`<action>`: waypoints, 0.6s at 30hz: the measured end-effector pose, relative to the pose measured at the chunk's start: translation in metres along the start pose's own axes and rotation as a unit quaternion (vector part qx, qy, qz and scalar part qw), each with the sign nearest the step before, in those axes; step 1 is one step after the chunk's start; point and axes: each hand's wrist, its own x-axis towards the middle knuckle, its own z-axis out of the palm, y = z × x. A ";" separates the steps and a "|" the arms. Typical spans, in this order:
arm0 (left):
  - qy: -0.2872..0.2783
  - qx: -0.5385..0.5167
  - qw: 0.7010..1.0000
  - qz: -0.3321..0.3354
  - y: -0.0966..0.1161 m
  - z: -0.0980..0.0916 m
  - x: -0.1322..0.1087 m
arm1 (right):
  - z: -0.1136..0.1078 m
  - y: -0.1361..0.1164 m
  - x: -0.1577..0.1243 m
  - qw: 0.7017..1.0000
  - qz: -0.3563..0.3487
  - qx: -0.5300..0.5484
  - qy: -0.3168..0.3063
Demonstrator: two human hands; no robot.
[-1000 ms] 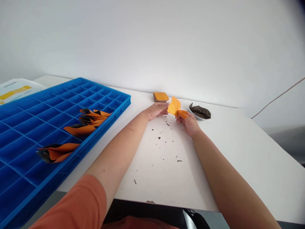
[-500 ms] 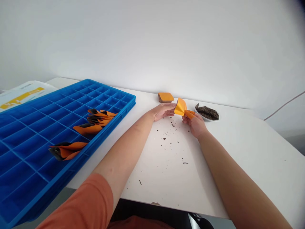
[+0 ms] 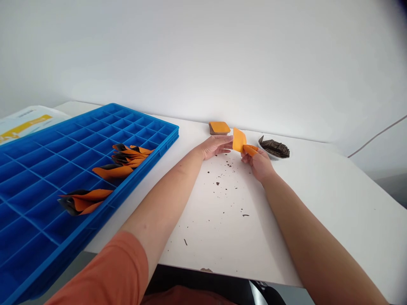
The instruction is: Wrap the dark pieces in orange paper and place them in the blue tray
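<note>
An orange sheet point(image 3: 239, 140), slightly curved, is held up between my hands above the white table. My right hand point(image 3: 261, 163) pinches its lower right part; a bright orange cover, like a finger cot, shows on one finger. My left hand point(image 3: 216, 146) has its fingertips at the sheet's left edge, seemingly gripping it; the exact contact is partly hidden. Just behind my left hand lies a stack of orange-topped sheets point(image 3: 220, 128). Beside my right hand a white dish point(image 3: 281, 158) holds a row of thin dark brown pieces point(image 3: 275, 148).
On the left stands a blue compartment tray point(image 3: 173, 134). Several curled orange-and-black sheets point(image 3: 114, 172) sit in its right-hand compartments. A white and yellow package point(image 3: 30, 120) lies behind it. Dark crumbs point(image 3: 218, 183) are scattered over the table point(image 3: 203, 220), which meets a white wall.
The orange sheet has turned and now looks flatter and more upright between my hands. The whole view has shifted slightly, with things a little further left.
</note>
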 end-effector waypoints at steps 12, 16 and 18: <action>0.016 -0.010 1.000 0.011 -0.004 -0.002 0.002 | 0.000 -0.001 0.000 1.000 0.003 -0.001 -0.002; 0.018 -0.010 1.000 0.012 -0.005 -0.001 0.002 | 0.000 -0.003 -0.002 1.000 0.002 -0.001 -0.010; 0.017 -0.009 1.000 0.014 -0.005 0.000 0.002 | 0.000 -0.004 -0.003 1.000 0.002 -0.003 -0.012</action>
